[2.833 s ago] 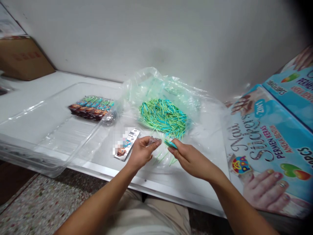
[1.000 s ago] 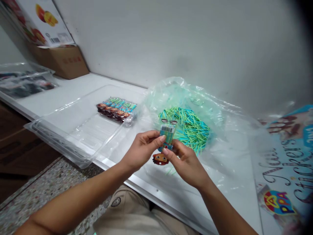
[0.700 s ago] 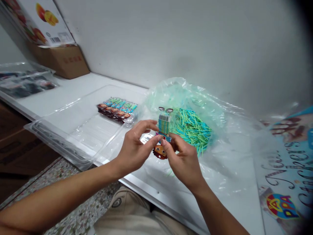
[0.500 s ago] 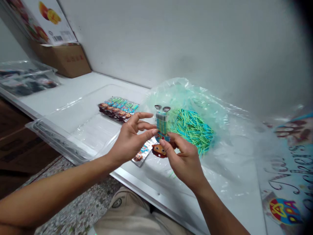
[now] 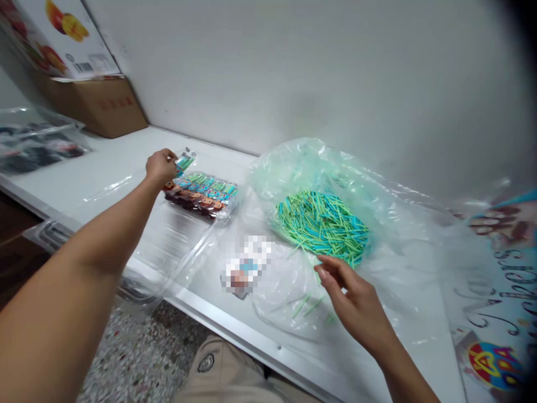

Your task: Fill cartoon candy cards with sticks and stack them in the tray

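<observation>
Looks forward and down from the wearer's head, close above the near side of the white table (image 5: pixel 113 157), facing the wall (image 5: pixel 335 73) behind it.

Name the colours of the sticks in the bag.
The sticks are green and blue, best seen in the head view.

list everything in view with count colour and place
bag: one, greenish clear, centre
sticks: many, green and blue, mostly in bag
flat packet: one, pixelated white, right of tray
tray: one, clear, left of bag
filled packets: several, green, blue, brown, in tray
held packet: one, same colours, left hand
table: one, white, underneath
carton: one, brown, far left
fruit-printed box: one, white, on carton
wrapped pile: one, mostly dark, left edge
printed panel: one, light blue, right edge
brown shapes: uncountable, under table
wall: one, grey, behind
floor: one, speckled, below
trousers: one pair, beige, bottom
left hand: one, gripping held packet
right hand: one, open, near sticks
</observation>
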`<move>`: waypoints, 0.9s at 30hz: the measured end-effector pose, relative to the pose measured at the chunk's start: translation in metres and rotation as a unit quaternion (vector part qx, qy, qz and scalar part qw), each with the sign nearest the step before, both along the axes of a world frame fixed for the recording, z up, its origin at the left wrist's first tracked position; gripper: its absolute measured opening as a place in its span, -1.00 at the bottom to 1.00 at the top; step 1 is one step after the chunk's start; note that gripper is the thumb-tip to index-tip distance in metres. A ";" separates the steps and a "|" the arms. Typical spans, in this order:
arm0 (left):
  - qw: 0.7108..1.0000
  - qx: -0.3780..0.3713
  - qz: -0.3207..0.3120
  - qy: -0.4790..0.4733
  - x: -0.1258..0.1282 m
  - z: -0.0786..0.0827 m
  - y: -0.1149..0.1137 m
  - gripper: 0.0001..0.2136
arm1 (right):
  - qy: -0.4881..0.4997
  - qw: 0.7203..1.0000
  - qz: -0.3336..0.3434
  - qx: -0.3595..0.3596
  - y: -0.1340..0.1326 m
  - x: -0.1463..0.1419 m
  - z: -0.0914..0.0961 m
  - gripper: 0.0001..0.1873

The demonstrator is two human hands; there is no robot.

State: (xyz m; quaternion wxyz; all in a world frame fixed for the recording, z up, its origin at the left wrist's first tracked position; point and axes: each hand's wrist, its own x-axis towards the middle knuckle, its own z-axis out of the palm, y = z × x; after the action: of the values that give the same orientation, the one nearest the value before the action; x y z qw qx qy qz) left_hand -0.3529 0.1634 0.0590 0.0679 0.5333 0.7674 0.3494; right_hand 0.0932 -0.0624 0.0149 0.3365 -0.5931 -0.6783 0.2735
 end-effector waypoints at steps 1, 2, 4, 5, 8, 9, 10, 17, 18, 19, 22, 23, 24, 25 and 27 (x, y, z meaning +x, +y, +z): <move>0.999 -0.026 0.021 0.025 -0.006 -0.002 0.006 -0.77 | -0.011 1.000 -0.006 -0.013 -0.002 0.005 -0.004 -0.64; 0.997 -0.050 0.032 0.048 -0.011 -0.005 0.012 -0.72 | -0.019 0.999 -0.013 -0.026 -0.005 0.008 -0.008 -0.65; 0.991 -0.091 0.047 0.088 -0.017 -0.010 0.021 -0.59 | -0.025 0.998 -0.033 -0.054 -0.008 0.014 -0.013 -0.62; 0.987 -0.107 0.055 0.106 -0.020 -0.014 0.024 -0.55 | -0.022 0.996 -0.046 -0.067 -0.010 0.016 -0.015 -0.61; 0.975 -0.154 0.057 0.147 -0.027 -0.027 0.026 -0.56 | -0.017 0.993 -0.072 -0.097 -0.011 0.019 -0.020 -0.56; 0.972 -0.170 0.046 0.158 -0.029 -0.032 0.024 -0.58 | -0.018 0.992 -0.073 -0.101 -0.010 0.019 -0.021 -0.55; 0.968 -0.185 0.030 0.169 -0.032 -0.036 0.022 -0.59 | -0.020 0.992 -0.069 -0.104 -0.010 0.019 -0.022 -0.55; 0.931 -0.264 -0.081 0.238 -0.047 -0.060 0.010 -0.53 | -0.033 0.994 0.000 -0.102 -0.004 0.009 -0.023 -0.62; 0.929 -0.265 -0.083 0.244 -0.048 -0.061 0.012 -0.52 | -0.036 0.995 0.013 -0.097 -0.004 0.007 -0.021 -0.64; 0.928 -0.264 -0.083 0.250 -0.048 -0.062 0.015 -0.52 | -0.041 0.995 0.026 -0.090 -0.005 0.006 -0.020 -0.66; 0.926 -0.256 -0.086 0.262 -0.045 -0.063 0.024 -0.52 | -0.054 0.995 0.047 -0.070 -0.007 0.002 -0.019 -0.70; 0.927 -0.251 -0.086 0.264 -0.044 -0.062 0.026 -0.52 | -0.058 0.995 0.051 -0.070 -0.007 0.001 -0.019 -0.70; 0.929 -0.242 -0.087 0.267 -0.043 -0.061 0.027 -0.53 | -0.060 0.994 0.054 -0.071 -0.008 -0.001 -0.020 -0.71; 0.930 -0.229 -0.094 0.270 -0.041 -0.061 0.027 -0.53 | -0.062 0.994 0.059 -0.073 -0.008 -0.003 -0.021 -0.71; 0.933 -0.196 -0.123 0.276 -0.037 -0.059 0.026 -0.54 | -0.061 0.993 0.073 -0.073 -0.007 -0.007 -0.024 -0.72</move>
State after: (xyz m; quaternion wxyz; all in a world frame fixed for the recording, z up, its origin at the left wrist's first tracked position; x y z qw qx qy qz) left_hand -0.3902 0.1893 -0.0004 -0.0010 0.6747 0.7378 0.0203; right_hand 0.0859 -0.0692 -0.0088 0.2293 -0.5808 -0.7173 0.3093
